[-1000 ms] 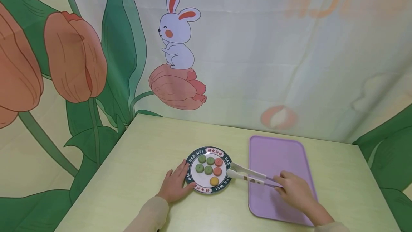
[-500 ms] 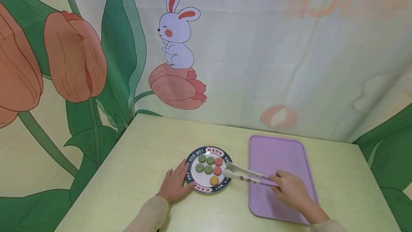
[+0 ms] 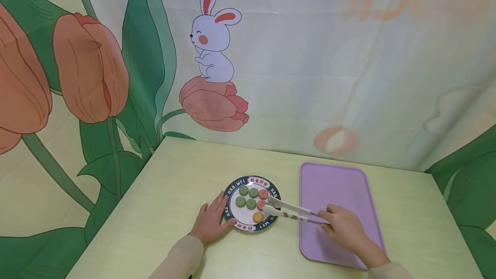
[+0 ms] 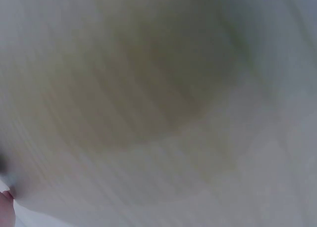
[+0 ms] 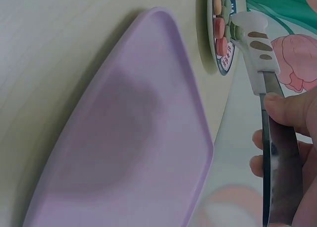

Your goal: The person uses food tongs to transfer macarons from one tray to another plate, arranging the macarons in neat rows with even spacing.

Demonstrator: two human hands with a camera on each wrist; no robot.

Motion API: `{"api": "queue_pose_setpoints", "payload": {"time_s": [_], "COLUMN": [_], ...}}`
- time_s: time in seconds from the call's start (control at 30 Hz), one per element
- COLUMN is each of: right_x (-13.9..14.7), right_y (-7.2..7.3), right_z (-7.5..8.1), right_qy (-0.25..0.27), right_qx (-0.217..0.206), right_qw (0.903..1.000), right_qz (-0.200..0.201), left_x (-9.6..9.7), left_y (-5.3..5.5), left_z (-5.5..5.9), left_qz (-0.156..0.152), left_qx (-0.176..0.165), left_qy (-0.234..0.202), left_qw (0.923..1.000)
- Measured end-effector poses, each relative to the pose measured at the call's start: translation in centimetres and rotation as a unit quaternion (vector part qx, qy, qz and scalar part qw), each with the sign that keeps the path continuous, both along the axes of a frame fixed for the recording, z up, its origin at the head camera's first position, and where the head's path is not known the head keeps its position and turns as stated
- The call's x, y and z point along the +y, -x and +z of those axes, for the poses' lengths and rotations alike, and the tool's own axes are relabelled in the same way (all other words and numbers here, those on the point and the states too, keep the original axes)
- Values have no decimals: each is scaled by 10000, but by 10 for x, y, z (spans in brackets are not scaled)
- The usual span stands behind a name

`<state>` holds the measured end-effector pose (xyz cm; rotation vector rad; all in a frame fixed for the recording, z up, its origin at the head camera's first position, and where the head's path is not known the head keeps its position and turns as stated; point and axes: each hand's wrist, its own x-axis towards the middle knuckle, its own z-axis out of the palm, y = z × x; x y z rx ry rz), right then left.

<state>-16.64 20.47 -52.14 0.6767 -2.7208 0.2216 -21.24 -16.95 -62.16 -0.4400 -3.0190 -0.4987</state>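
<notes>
My right hand (image 3: 342,227) grips a pair of tongs (image 3: 288,215) with white, brown-spotted ends and metal arms. The tips are parted over the right side of a dark-rimmed plate (image 3: 234,223), beside a pink macaron (image 3: 261,205). A green patch shows between the tips; I cannot tell whether they hold a piece. Several green macarons (image 3: 251,203), another pink one (image 3: 263,194) and a yellow one (image 3: 258,217) lie on the plate. With its fingers extended, my left hand (image 3: 211,223) rests against the plate's left rim. In the right wrist view, thumb and fingers wrap the tongs (image 5: 262,54).
A purple tray (image 3: 333,180) lies right of the plate, under the right hand and tongs. Both stand on a pale wooden table (image 3: 186,158). Behind it hangs a printed cloth (image 3: 279,76) with a rabbit and tulips. The left wrist view is mostly blurred tabletop (image 4: 148,177).
My right hand has moved left, bringing the tongs' tips from the plate's right rim to beside the pink macaron. The left hand and plate have stayed in place.
</notes>
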Motion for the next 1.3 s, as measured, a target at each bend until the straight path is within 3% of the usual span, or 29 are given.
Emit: {"api": "queue_pose_setpoints", "payload": {"time_s": [0.37, 0.8, 1.3], "right_x": [-12, -21, -34], "right_y": [1, 3, 5], "right_z": [-1, -4, -5], "right_qy": [-49, -38, 30], "right_qx": [-193, -75, -316], "right_qw": [9998, 9996, 9989], "right_qz": [71, 258, 338], "left_x": [0, 0, 0], "left_y": [0, 1, 0], "left_z": [0, -3, 0], "left_qz": [9, 2, -16], "left_qx": [14, 34, 37], "left_qy": [2, 3, -4], "left_qw": [10000, 10000, 10000]}}
